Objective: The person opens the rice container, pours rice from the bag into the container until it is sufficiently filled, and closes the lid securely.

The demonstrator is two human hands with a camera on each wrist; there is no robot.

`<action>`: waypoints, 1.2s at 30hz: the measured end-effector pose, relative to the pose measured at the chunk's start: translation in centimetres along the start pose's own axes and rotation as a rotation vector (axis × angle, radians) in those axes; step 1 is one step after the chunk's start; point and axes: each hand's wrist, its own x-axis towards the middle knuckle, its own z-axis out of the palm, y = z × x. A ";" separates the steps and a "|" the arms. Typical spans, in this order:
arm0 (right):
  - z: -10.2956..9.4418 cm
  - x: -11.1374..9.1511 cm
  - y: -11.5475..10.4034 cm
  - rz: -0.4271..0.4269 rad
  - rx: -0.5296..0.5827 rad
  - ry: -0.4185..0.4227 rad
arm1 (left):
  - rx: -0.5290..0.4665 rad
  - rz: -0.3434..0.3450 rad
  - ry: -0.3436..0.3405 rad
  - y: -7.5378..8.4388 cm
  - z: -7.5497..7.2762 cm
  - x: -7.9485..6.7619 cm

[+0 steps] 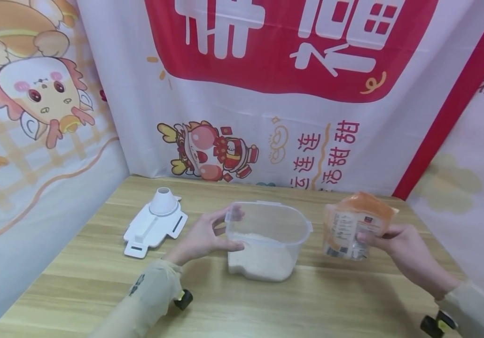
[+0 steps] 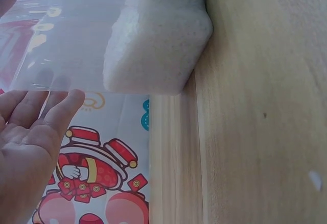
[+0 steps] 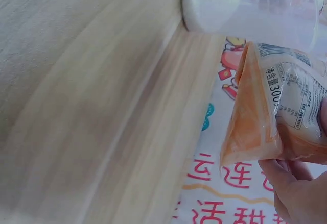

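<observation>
A clear plastic container (image 1: 267,230), open at the top, stands upright on the table, its lower part filled with white, rice-like grains (image 1: 263,260). My left hand (image 1: 210,234) holds its left side, thumb in front and fingers toward the back. In the left wrist view the fingers (image 2: 64,109) lie against the clear wall. To the container's right, my right hand (image 1: 398,241) grips an orange and clear printed packet (image 1: 354,225), raised off the table. The right wrist view shows the printed side of the packet (image 3: 286,96); its contents are hard to make out.
Left of the container lies a white plastic lid (image 1: 153,227) with a cone-shaped spout (image 1: 163,202) standing up from it. The wooden table (image 1: 267,310) ends at a printed cloth (image 1: 267,112) at the back. Another patterned cloth (image 1: 47,188) hangs at the left.
</observation>
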 end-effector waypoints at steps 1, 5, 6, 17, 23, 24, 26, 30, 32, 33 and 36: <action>0.1 0.0 -0.2 -0.001 0.002 -0.004 | -0.001 0.001 -0.001 0.0 0.0 0.0; 0.3 0.2 -1.3 0.006 -0.014 -0.009 | -0.011 0.004 0.004 -0.1 0.1 -0.1; 0.3 0.2 -1.5 0.006 -0.009 -0.011 | -0.012 0.004 0.006 -0.1 0.1 -0.1; -0.9 0.1 -5.0 0.014 -0.222 -0.036 | -0.001 0.017 0.016 -0.1 0.0 0.2; -0.2 0.1 -6.3 -0.023 -0.204 -0.062 | 0.002 -0.011 0.027 -0.2 0.2 0.0; 0.0 0.2 -6.4 -0.025 -0.184 -0.068 | -0.002 -0.016 0.029 -0.3 0.2 -0.1; 0.4 0.3 -6.7 -0.029 -0.146 -0.081 | -0.012 -0.020 0.032 -0.3 0.2 -0.1; 1.0 0.7 -7.0 -0.081 -0.062 -0.091 | -0.018 -0.014 0.032 -0.3 0.3 -0.2; 1.1 0.9 -7.2 -0.089 -0.051 -0.100 | -0.018 -0.014 0.033 -0.4 0.3 -0.1; 1.1 1.0 -7.4 -0.091 -0.049 -0.107 | -0.019 -0.013 0.033 -0.4 0.4 -0.1; 1.1 1.1 -7.9 -0.093 -0.053 -0.118 | -0.023 -0.018 0.033 -0.4 0.4 -0.1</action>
